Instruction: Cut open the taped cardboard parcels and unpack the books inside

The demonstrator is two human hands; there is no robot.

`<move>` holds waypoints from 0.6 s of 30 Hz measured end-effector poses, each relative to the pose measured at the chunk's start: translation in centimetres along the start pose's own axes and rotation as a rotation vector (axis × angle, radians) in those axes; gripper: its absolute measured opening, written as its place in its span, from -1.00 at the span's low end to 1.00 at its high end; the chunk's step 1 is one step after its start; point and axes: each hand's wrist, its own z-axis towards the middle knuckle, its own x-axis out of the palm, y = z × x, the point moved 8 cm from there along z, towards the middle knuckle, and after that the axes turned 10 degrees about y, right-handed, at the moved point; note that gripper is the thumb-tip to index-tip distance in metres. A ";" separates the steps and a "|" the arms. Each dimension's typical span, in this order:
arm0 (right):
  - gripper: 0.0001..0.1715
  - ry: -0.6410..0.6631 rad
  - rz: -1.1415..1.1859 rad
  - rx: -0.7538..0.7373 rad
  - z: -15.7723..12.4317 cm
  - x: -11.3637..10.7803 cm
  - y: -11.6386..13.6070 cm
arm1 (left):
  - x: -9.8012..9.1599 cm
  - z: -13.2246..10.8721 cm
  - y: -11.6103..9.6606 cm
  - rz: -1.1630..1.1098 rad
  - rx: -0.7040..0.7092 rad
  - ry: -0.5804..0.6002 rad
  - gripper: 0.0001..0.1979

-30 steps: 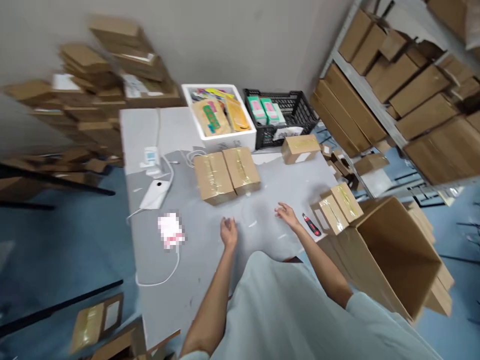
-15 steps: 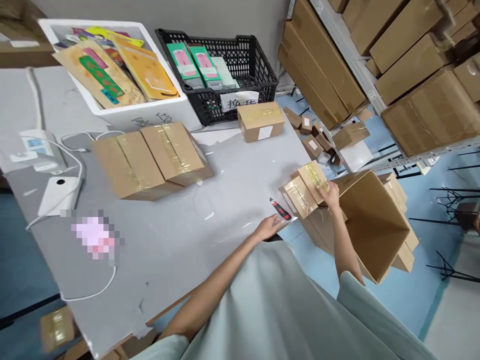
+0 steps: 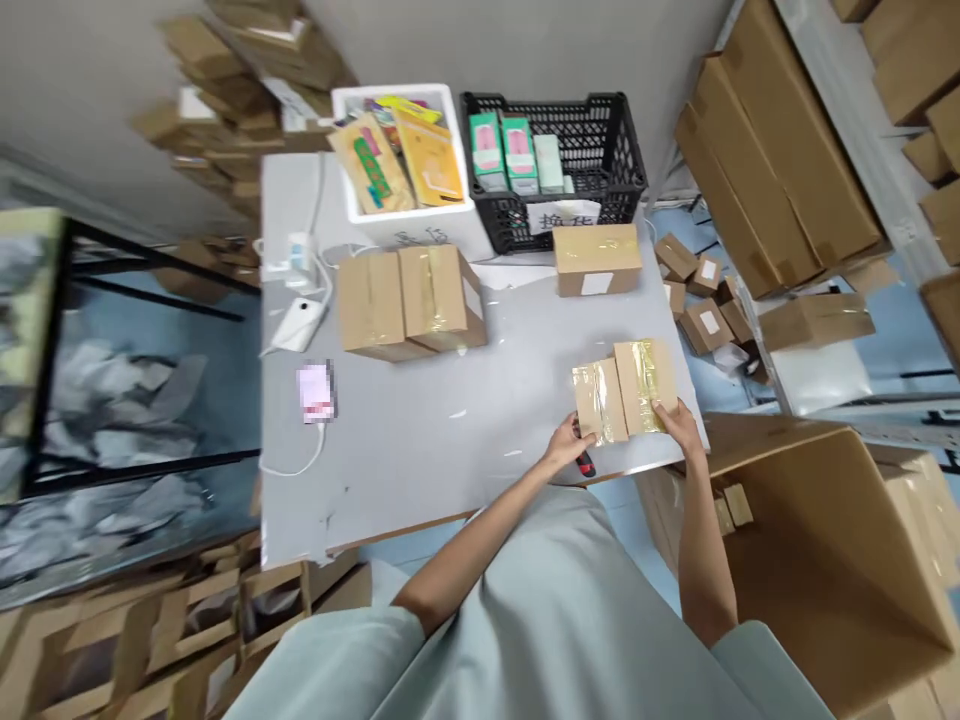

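Two small taped cardboard boxes lie side by side at the table's right front. My left hand (image 3: 571, 441) grips the near left corner of the smaller box (image 3: 598, 398), its thumb on top. A red and black utility knife (image 3: 585, 463) shows partly beside and under that hand; whether the fingers also touch it I cannot tell. My right hand (image 3: 681, 426) is closed on the near right edge of the larger box (image 3: 642, 385), which touches the smaller one. Clear tape runs across both boxes.
On the table (image 3: 450, 440) stand two larger taped boxes (image 3: 405, 300) and another box (image 3: 598, 262). Behind are a white foam bin (image 3: 480, 235) of packets and a black crate (image 3: 630, 190). A phone (image 3: 316, 390) lies left. A big open carton (image 3: 840, 520) stands right.
The two small boxes have moved left from beside the open carton onto the table. My left hand has come from the table edge onto the smaller box. The view has turned left.
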 end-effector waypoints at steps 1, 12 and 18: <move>-0.32 0.022 0.014 -0.013 1.3 1.8 1.3 | -2.4 0.1 -0.6 0.018 0.016 -0.071 -0.29; -0.20 0.235 -0.141 -0.156 11.6 19.0 15.7 | -22.2 -4.4 -4.4 0.321 0.059 -0.645 -0.22; -0.23 0.255 -0.163 -0.133 14.1 22.4 18.2 | -25.9 -3.2 -6.4 0.430 0.044 -0.682 -0.64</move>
